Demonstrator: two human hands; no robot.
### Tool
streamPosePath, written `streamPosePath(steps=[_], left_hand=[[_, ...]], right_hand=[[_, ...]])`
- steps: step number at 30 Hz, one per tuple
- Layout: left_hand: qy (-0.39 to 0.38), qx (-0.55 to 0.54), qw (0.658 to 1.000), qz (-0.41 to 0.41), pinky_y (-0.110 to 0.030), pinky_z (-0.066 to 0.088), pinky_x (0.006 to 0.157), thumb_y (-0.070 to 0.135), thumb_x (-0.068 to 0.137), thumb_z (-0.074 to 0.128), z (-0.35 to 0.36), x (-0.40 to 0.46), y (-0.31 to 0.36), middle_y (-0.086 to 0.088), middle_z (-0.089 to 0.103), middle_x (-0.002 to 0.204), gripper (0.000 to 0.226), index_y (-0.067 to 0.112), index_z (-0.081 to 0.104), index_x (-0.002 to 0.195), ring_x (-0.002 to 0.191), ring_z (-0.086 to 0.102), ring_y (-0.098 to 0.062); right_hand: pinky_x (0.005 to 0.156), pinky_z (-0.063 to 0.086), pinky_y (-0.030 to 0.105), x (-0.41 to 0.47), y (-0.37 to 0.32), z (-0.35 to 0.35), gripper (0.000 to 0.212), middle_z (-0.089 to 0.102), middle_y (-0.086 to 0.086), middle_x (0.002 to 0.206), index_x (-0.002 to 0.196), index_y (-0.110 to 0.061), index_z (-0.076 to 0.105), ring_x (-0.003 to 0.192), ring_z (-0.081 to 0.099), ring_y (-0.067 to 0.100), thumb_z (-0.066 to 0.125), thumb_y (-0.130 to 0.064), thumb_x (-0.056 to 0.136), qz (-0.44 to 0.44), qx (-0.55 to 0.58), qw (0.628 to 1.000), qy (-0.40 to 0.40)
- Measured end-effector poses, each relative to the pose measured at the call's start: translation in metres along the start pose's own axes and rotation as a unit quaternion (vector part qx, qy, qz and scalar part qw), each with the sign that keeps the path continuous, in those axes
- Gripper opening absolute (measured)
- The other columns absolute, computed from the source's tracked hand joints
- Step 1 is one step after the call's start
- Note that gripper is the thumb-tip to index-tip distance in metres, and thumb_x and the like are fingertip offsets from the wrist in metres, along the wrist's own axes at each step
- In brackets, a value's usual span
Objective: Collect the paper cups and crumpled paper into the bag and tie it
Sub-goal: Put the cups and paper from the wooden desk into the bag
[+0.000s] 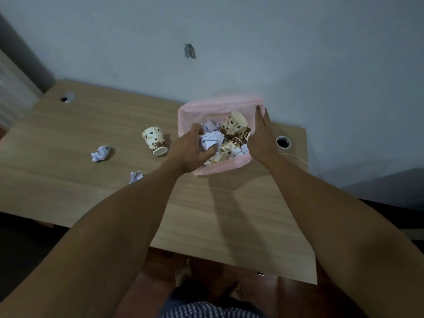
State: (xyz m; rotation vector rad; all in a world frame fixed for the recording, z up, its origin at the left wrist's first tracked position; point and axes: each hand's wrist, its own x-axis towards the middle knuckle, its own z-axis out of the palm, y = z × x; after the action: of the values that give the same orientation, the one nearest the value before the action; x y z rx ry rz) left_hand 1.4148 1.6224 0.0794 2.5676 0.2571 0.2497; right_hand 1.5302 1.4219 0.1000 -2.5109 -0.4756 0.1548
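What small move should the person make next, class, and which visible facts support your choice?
Probably open the left hand to drop the crumpled paper it holds, since it is already over the open pink bag, whose rim the right hand steadies. One cup and two paper balls remain outside.

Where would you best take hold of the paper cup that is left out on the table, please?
The paper cup stands upside down, narrow base up, left of the pink bag. Come from above and wrap the fingers round its side wall near the base; the free left side suits best, I think.
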Motion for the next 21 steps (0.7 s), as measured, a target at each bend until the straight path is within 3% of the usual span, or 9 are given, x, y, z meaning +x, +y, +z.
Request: streamPosePath(steps=[4, 6, 8, 11, 15, 18, 21], left_hand=[[-0.016, -0.051, 0.998, -0.044, -0.035, 0.05, 0.082, 0.055, 0.086, 0.068, 0.032, 0.046, 0.009, -0.008, 0.048, 0.131, 0.063, 0.017, 0.046, 0.132, 0.105, 0.059, -0.028], [-0.002, -0.109, 0.989, -0.098, -0.038, 0.047, 0.099, 0.059, 0.084, 0.07, 0.045, 0.062, 0.01, -0.011, 0.041, 0.139, 0.074, 0.016, 0.044, 0.138, 0.122, 0.052, -0.03], [-0.001, -0.179, 0.972, -0.15, -0.039, 0.037, 0.113, 0.071, 0.075, 0.071, 0.052, 0.072, 0.012, -0.014, 0.034, 0.15, 0.1, 0.013, 0.036, 0.148, 0.139, 0.037, -0.03], [-0.005, -0.214, 0.965, -0.15, -0.043, 0.034, 0.117, 0.074, 0.067, 0.074, 0.053, 0.072, 0.008, -0.012, 0.036, 0.154, 0.115, 0.012, 0.03, 0.153, 0.143, 0.034, -0.028], [0.032, -0.165, 0.98, -0.11, -0.036, 0.049, 0.096, 0.045, 0.084, 0.073, 0.043, 0.06, -0.01, -0.009, 0.055, 0.135, 0.066, 0.013, 0.051, 0.138, 0.12, 0.059, -0.025], [0.102, -0.076, 0.984, -0.122, -0.032, 0.046, 0.07, 0.028, 0.089, 0.061, 0.026, 0.047, -0.027, -0.004, 0.067, 0.096, 0.017, 0.016, 0.063, 0.101, 0.087, 0.065, -0.026], [0.13, -0.054, 0.974, -0.179, -0.033, 0.041, 0.069, 0.03, 0.088, 0.057, 0.009, 0.034, -0.052, -0.004, 0.068, 0.093, 0.013, 0.019, 0.059, 0.096, 0.087, 0.063, -0.028]], right_hand=[[0.096, 0.05, 0.046, 0.0, 0.006, -0.002, 0.095, -0.005, 0.0, 0.17, 0.163, -0.02, 0.004, 0.145, 0.029, 0.031, 0.047, 0.015, 0.085, 0.008, -0.001, 1.0, 0.01], [0.102, 0.044, 0.045, -0.001, 0.009, -0.002, 0.092, -0.005, 0.001, 0.17, 0.162, -0.018, 0.004, 0.149, 0.021, 0.025, 0.045, 0.014, 0.086, 0.005, 0.006, 1.0, 0.014], [0.105, 0.041, 0.041, -0.001, 0.012, -0.001, 0.089, -0.004, 0.001, 0.17, 0.162, -0.016, 0.004, 0.152, 0.015, 0.022, 0.045, 0.013, 0.089, 0.005, 0.007, 1.0, 0.014], [0.102, 0.044, 0.043, 0.001, 0.013, 0.0, 0.09, -0.004, 0.001, 0.17, 0.162, -0.017, 0.005, 0.151, 0.016, 0.022, 0.047, 0.012, 0.089, -0.005, -0.002, 1.0, 0.012], [0.093, 0.052, 0.049, 0.004, 0.005, 0.005, 0.098, -0.004, -0.001, 0.17, 0.163, -0.024, 0.003, 0.147, 0.027, 0.027, 0.052, 0.014, 0.086, 0.003, -0.002, 1.0, -0.009], [0.092, 0.052, 0.051, 0.007, -0.003, 0.01, 0.098, -0.002, -0.001, 0.17, 0.162, -0.029, 0.002, 0.138, 0.04, 0.037, 0.05, 0.013, 0.087, 0.003, -0.005, 1.0, -0.012], [0.088, 0.053, 0.048, 0.01, -0.013, 0.014, 0.094, 0.0, -0.001, 0.17, 0.162, -0.028, 0.003, 0.135, 0.044, 0.036, 0.048, 0.01, 0.088, -0.003, -0.023, 1.0, -0.004]])
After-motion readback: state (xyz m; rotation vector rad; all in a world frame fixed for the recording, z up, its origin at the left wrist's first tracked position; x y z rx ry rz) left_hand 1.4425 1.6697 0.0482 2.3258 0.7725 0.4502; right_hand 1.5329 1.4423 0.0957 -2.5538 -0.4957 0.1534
